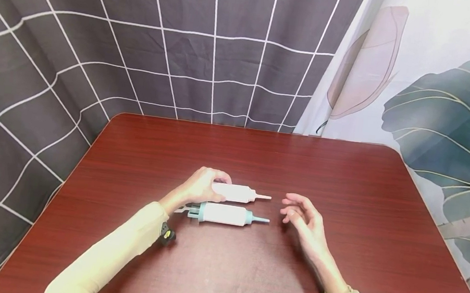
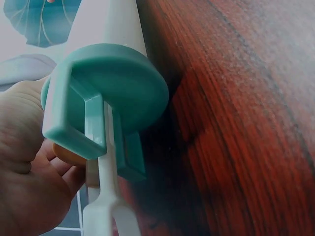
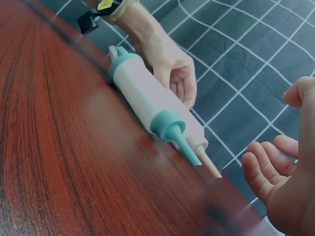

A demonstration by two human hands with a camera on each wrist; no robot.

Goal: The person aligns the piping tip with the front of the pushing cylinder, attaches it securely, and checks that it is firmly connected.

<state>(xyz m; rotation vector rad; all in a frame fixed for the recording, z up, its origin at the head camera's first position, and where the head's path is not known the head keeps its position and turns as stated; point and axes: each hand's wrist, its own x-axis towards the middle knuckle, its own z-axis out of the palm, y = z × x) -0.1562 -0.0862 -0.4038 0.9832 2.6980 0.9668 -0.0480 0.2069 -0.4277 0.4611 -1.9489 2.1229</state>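
Observation:
Two white syringes lie side by side on the table, long nozzles toward the right. The far one, a pink-nozzled syringe (image 1: 238, 194), is gripped round its rear part by my left hand (image 1: 202, 186), which hides its back end. Just nearer to me lies the teal-nozzled syringe (image 1: 225, 214), with a teal collar and a pale plunger at its left end. Its teal end cap (image 2: 113, 83) fills much of the left wrist view. My right hand (image 1: 306, 222) hovers right of the nozzle tips, fingers loosely bent and holding nothing.
The table (image 1: 251, 153) is dark red wood grain with rounded far corners. A grey curtain (image 1: 184, 54) with white grid lines hangs behind and to the left. At the right hangs a white curtain with a leaf print (image 1: 460, 119).

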